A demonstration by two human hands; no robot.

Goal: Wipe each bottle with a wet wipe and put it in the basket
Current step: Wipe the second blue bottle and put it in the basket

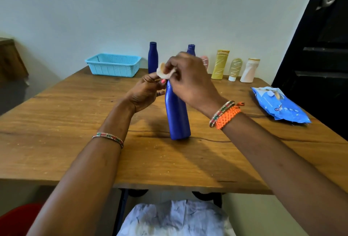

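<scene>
The light blue perforated plastic basket (113, 64) waits at the table's far left. Your left hand (146, 92) curls its fingers at the neck of the tall blue plastic bottle (177, 115) standing mid-table, apparently steadying it. Your right hand (190, 77) pinches a crumpled white wet wipe (164, 72) at the bottle's top. You seem to be wiping; next, work down the body, then carry it left to the basket.

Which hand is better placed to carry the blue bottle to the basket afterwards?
Probably the left hand: it is beside the blue bottle, on the basket's side. The right hand pinches the wipe.
</scene>
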